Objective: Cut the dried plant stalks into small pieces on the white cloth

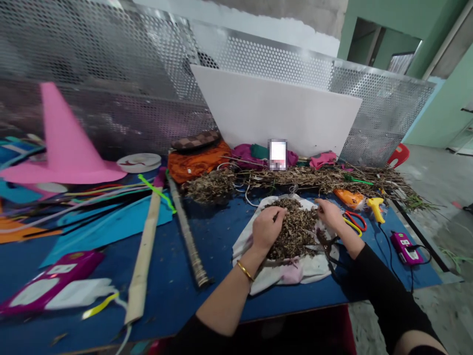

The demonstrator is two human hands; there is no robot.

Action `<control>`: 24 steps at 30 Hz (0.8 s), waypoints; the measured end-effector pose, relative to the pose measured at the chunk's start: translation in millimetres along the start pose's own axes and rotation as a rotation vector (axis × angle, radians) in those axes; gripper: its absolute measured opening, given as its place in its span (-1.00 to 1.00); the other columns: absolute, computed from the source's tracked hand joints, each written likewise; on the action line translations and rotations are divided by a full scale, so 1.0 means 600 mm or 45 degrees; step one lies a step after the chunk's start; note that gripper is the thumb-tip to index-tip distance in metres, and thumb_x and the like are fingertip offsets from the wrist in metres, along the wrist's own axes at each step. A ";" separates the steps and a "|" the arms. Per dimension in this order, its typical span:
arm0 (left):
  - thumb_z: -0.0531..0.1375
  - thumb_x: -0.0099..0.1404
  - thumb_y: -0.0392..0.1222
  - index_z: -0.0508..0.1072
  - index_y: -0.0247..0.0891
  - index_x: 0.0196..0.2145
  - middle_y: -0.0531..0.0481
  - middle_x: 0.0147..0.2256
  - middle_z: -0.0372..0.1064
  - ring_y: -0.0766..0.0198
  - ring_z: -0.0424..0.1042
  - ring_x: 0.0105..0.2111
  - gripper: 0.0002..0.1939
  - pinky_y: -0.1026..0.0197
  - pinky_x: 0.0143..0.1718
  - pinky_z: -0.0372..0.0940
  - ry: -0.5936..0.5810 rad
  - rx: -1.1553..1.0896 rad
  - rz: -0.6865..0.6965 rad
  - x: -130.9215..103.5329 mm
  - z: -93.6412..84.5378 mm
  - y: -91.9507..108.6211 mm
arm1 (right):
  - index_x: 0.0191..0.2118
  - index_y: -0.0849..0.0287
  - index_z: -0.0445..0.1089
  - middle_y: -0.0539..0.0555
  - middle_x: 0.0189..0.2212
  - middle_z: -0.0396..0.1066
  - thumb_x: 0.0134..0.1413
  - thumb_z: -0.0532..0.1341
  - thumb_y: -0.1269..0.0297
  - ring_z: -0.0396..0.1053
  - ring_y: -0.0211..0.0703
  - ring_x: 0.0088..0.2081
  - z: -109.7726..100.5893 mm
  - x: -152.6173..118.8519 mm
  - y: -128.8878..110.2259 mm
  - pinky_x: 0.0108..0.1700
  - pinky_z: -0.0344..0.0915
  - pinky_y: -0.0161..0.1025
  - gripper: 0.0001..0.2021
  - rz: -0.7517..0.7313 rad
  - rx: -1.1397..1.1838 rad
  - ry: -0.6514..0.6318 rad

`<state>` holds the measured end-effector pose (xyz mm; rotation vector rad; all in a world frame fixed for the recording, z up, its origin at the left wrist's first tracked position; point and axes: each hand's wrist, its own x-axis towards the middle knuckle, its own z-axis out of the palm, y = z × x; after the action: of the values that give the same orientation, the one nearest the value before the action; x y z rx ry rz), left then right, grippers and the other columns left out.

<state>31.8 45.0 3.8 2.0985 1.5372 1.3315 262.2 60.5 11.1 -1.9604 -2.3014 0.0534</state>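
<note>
A heap of dry brown plant bits [295,224] lies on a crumpled white cloth [246,249]. My left hand [268,228] is over the heap's left side, fingers curled closed; what they hold, if anything, I cannot make out. At the cloth's right edge, my right hand [330,216] has its fingertips pressed together above the heap, and no held thing shows clearly. Scissors with red and yellow handles [356,223] lie beside my right wrist. A dark strap-like thing [330,254] and a metallic blade tip lie near the heap's lower right.
Dried stalks [314,178] line the back of the blue table [214,217]. A yellow glue gun [376,209] and a purple power strip [406,248] lie right. Leftward are sticks [148,246], a pink cone hat [66,143], blue sheets and another power strip [55,283]. A white board [273,108] stands behind.
</note>
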 end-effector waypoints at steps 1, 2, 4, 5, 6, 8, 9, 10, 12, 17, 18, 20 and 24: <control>0.02 0.27 -0.12 0.47 -0.24 -0.41 -0.04 -0.32 0.47 0.23 0.40 -0.27 -0.73 0.22 -0.16 0.23 0.015 -0.002 -0.024 0.001 -0.002 -0.002 | -0.06 0.10 0.27 0.07 -0.23 0.36 0.08 0.04 0.41 0.31 -0.21 -0.22 -0.001 0.007 -0.008 -0.23 0.11 -0.38 -0.71 -0.028 0.007 -0.010; 0.02 0.27 -0.11 0.47 -0.23 -0.41 -0.04 -0.33 0.48 0.23 0.40 -0.27 -0.73 0.23 -0.18 0.23 0.030 -0.001 -0.055 0.003 -0.005 -0.003 | -0.11 0.12 0.31 0.07 -0.25 0.36 0.06 0.06 0.41 0.31 -0.21 -0.24 -0.002 0.012 -0.016 -0.25 0.11 -0.38 -0.74 -0.051 0.012 -0.017; 0.03 0.27 -0.10 0.47 -0.23 -0.41 -0.04 -0.33 0.48 0.23 0.41 -0.28 -0.73 0.24 -0.21 0.23 0.061 0.006 -0.119 0.006 -0.008 -0.007 | -0.18 0.15 0.34 0.09 -0.28 0.36 0.07 0.05 0.41 0.31 -0.20 -0.27 -0.009 0.016 -0.034 -0.27 0.11 -0.36 -0.80 -0.082 0.024 -0.004; 0.03 0.26 -0.10 0.47 -0.22 -0.41 -0.03 -0.33 0.48 0.23 0.41 -0.29 -0.74 0.25 -0.23 0.23 0.075 0.012 -0.147 0.007 -0.009 -0.009 | -0.18 0.16 0.34 0.10 -0.27 0.35 0.10 0.03 0.39 0.31 -0.20 -0.27 -0.015 0.014 -0.043 -0.26 0.11 -0.36 -0.80 -0.097 0.035 0.019; 0.04 0.26 -0.10 0.47 -0.22 -0.41 -0.03 -0.33 0.49 0.23 0.41 -0.30 -0.74 0.25 -0.24 0.23 0.085 0.019 -0.172 0.008 -0.009 -0.010 | -0.15 0.15 0.32 0.09 -0.24 0.34 0.13 0.00 0.38 0.30 -0.21 -0.25 -0.021 0.010 -0.052 -0.24 0.11 -0.36 -0.78 -0.114 0.049 0.048; 0.04 0.26 -0.11 0.47 -0.22 -0.40 -0.02 -0.33 0.49 0.24 0.42 -0.31 -0.75 0.26 -0.26 0.23 0.090 0.031 -0.204 0.009 -0.009 -0.012 | -0.07 0.10 0.27 0.06 -0.20 0.33 0.19 -0.04 0.33 0.29 -0.24 -0.20 -0.038 -0.006 -0.068 -0.20 0.11 -0.38 -0.75 -0.181 0.085 0.087; 0.04 0.26 -0.11 0.47 -0.22 -0.39 -0.02 -0.33 0.49 0.24 0.42 -0.31 -0.75 0.26 -0.26 0.23 0.089 0.036 -0.211 0.009 -0.009 -0.012 | -0.04 0.07 0.25 0.04 -0.18 0.32 0.19 -0.03 0.31 0.29 -0.26 -0.19 -0.047 -0.018 -0.073 -0.19 0.11 -0.40 -0.74 -0.239 0.108 0.087; 0.04 0.26 -0.11 0.47 -0.22 -0.39 -0.02 -0.33 0.49 0.23 0.42 -0.31 -0.75 0.26 -0.26 0.23 0.089 0.040 -0.213 0.009 -0.008 -0.013 | -0.01 0.03 0.23 0.01 -0.17 0.31 0.18 0.00 0.29 0.28 -0.27 -0.17 -0.056 -0.031 -0.075 -0.19 0.11 -0.41 -0.73 -0.308 0.135 0.079; 0.04 0.26 -0.11 0.47 -0.22 -0.38 -0.03 -0.32 0.49 0.22 0.42 -0.30 -0.75 0.25 -0.26 0.23 0.092 0.048 -0.206 0.008 -0.009 -0.013 | 0.03 0.03 0.20 0.03 -0.13 0.29 0.14 0.06 0.26 0.28 -0.25 -0.17 -0.071 -0.065 -0.070 -0.20 0.12 -0.39 -0.69 -0.385 0.178 0.083; 0.07 0.24 -0.14 0.47 -0.23 -0.38 -0.04 -0.33 0.47 0.21 0.41 -0.31 -0.80 0.21 -0.23 0.25 0.116 0.054 -0.093 0.006 -0.010 -0.005 | -0.21 0.14 0.30 0.07 -0.29 0.30 0.07 0.09 0.22 0.28 -0.18 -0.28 -0.075 -0.177 -0.021 -0.30 0.10 -0.34 -0.82 -0.071 -0.048 -0.059; 0.08 0.23 -0.16 0.47 -0.22 -0.38 -0.04 -0.32 0.47 0.21 0.40 -0.29 -0.82 0.20 -0.19 0.25 0.101 0.038 -0.029 0.005 -0.008 -0.001 | -0.22 0.16 0.30 0.08 -0.30 0.29 0.05 0.10 0.24 0.28 -0.16 -0.27 -0.070 -0.197 -0.013 -0.28 0.11 -0.32 -0.82 -0.044 -0.088 -0.099; 0.11 0.21 -0.18 0.47 -0.21 -0.36 -0.03 -0.30 0.46 0.21 0.39 -0.23 -0.85 0.17 -0.12 0.24 0.027 -0.015 0.130 0.001 -0.003 0.008 | -0.17 0.19 0.28 0.12 -0.25 0.28 -0.03 0.11 0.32 0.25 -0.12 -0.19 -0.057 -0.228 -0.001 -0.18 0.10 -0.30 -0.76 -0.011 -0.128 -0.121; 0.17 0.16 -0.18 0.48 -0.20 -0.34 -0.04 -0.28 0.45 0.20 0.36 -0.20 -0.88 0.11 -0.07 0.24 -0.197 -0.089 0.386 -0.009 0.013 0.018 | -0.06 0.23 0.23 0.15 -0.16 0.25 -0.14 0.08 0.49 0.18 -0.09 -0.09 -0.033 -0.241 0.008 -0.05 0.05 -0.27 -0.59 0.000 -0.134 -0.100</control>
<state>44.7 38.3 3.3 2.3968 1.1299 1.2556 291.7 -82.0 20.8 -2.0432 -2.4001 0.0098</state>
